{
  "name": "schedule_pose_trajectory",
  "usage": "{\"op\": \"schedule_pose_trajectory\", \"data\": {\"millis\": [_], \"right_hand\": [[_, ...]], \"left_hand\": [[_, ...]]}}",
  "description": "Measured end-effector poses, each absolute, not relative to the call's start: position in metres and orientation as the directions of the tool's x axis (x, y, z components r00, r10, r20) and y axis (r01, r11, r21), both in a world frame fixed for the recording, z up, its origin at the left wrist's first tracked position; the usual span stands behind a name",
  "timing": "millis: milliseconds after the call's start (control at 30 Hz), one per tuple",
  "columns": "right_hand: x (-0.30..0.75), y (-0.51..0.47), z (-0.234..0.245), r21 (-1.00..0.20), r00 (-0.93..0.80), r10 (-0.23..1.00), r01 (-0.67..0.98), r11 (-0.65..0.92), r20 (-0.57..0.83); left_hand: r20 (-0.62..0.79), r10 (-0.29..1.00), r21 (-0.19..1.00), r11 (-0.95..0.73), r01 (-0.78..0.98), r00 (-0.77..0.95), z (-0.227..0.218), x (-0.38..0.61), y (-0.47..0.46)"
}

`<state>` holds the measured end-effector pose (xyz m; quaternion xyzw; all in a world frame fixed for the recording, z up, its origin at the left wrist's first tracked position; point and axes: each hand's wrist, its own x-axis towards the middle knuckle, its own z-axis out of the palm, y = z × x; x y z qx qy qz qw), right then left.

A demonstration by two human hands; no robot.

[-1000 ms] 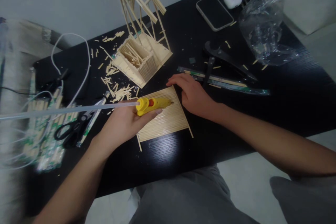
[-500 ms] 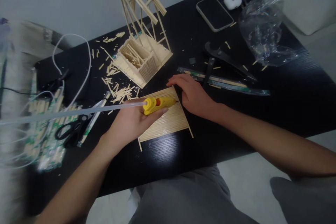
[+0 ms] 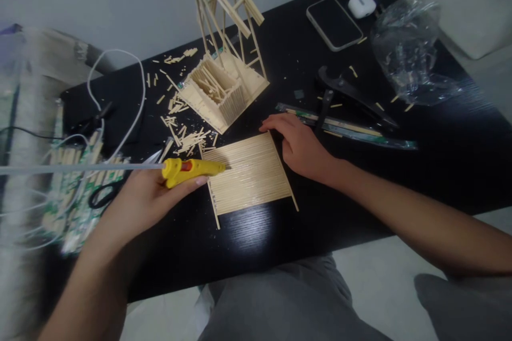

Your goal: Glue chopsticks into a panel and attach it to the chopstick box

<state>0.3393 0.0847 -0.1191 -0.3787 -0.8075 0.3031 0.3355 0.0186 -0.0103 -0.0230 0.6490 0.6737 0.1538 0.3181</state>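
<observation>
A yellow hot glue gun [image 3: 194,170] with a long clear glue stick in its rear is gripped in my left hand [image 3: 150,197]. Its nozzle points right, over the left part of a flat panel of thin wooden sticks [image 3: 252,176]. Along each side of the panel runs a crosswise stick whose end juts out toward me. My right hand [image 3: 302,144] bends its fingers around the panel's far right corner and steadies it; the fingertips are partly hidden. Beyond stands a wooden stick model [image 3: 230,98] with a box-like part and a tall frame.
Loose stick offcuts [image 3: 192,141] lie left of the model. Scissors [image 3: 104,194], wrapped sticks [image 3: 76,186] and a white cable [image 3: 140,101] are at left. To the right are pliers [image 3: 352,93], a phone [image 3: 334,22], an earbud case [image 3: 362,5] and a plastic bag [image 3: 412,53].
My left hand has drawn the glue gun leftward, away from the panel's right side stick. My right hand stays at the far right corner. The whole view has shifted slightly.
</observation>
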Motion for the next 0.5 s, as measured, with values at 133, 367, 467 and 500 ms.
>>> {"op": "schedule_pose_trajectory", "data": {"millis": [133,367,467,500], "right_hand": [[0.34,0.085,-0.12,-0.717,-0.494,0.803,0.419,0.557,0.335],[0.341,0.085,-0.123,-0.705,-0.487,0.806,0.438,0.558,0.336],[0.34,0.085,-0.123,-0.703,-0.479,0.808,0.44,0.559,0.343],[0.34,0.085,-0.123,-0.703,-0.477,0.809,0.441,0.558,0.343]], "left_hand": [[-0.227,0.971,0.54,0.192,0.819,-0.078,-0.027,-0.008,-0.025],[-0.217,0.965,0.486,0.235,0.842,-0.145,-0.028,-0.019,-0.035],[-0.219,0.968,0.491,0.218,0.843,-0.122,-0.027,-0.017,-0.035],[-0.214,0.97,0.493,0.211,0.844,-0.118,-0.027,-0.016,-0.035]]}}
